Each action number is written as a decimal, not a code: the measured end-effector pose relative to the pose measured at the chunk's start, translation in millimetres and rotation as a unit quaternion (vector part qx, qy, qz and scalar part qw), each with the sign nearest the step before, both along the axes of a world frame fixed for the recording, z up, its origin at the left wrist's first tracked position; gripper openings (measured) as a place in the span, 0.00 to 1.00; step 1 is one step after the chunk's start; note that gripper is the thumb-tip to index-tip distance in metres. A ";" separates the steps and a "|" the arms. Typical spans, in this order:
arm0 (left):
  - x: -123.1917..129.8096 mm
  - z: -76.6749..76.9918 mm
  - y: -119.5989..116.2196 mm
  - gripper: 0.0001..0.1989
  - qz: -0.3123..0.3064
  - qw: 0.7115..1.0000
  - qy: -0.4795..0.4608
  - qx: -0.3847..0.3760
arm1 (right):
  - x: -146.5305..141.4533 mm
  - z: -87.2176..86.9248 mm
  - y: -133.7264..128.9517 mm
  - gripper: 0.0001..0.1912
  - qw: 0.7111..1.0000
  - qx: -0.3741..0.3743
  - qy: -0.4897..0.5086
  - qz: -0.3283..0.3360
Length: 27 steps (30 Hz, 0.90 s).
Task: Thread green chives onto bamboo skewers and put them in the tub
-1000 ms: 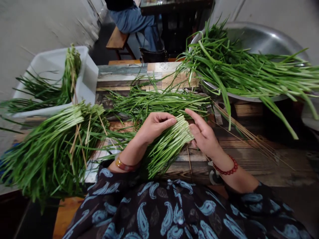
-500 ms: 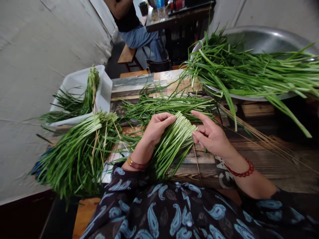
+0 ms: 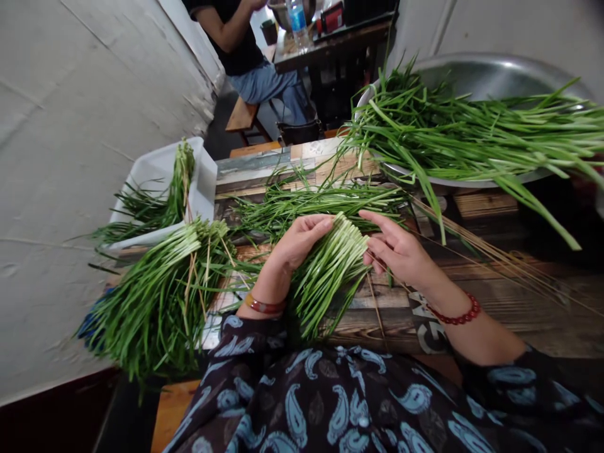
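Observation:
My left hand (image 3: 306, 240) grips a flat row of garlic chives (image 3: 326, 274), its thumb over the pale cut ends. One bamboo skewer (image 3: 376, 308) sticks out below the row on the right. At the right edge of the row, my right hand (image 3: 395, 250) pinches a second thin skewer (image 3: 399, 281) with its index finger stretched out. That skewer's tip is hidden at the chives. Behind my hands lie loose chives (image 3: 311, 204) on the wood-patterned table (image 3: 302, 154).
Skewered chives (image 3: 146, 302) are piled at the left, by a white plastic tub (image 3: 205, 170) holding more. A big steel basin (image 3: 495, 72) heaped with chives stands at the right. Loose bamboo skewers (image 3: 500, 258) lie below it. A person (image 3: 240, 56) sits at another table behind.
My right hand has tilted slightly, and the thin skewer it pinches now shows below its fingers. My left hand keeps its grip on the chives. The view has shifted a little.

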<state>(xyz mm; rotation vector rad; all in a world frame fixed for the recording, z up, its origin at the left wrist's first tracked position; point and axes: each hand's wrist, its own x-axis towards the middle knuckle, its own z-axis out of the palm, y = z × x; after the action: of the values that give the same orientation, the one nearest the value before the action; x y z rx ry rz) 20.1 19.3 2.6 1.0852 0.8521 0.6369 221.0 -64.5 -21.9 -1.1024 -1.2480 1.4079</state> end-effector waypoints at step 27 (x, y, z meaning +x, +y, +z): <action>-39.8 25.0 11.0 0.29 -0.015 0.994 -0.063 0.085 | 11.4 18.5 -5.0 0.17 0.911 0.216 -0.349 -0.050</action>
<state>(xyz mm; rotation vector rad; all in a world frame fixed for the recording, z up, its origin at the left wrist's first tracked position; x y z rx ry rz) -19.7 30.3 27.6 1.1946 0.6804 0.7552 232.4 -69.5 -3.4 -1.3693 -1.8596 0.5972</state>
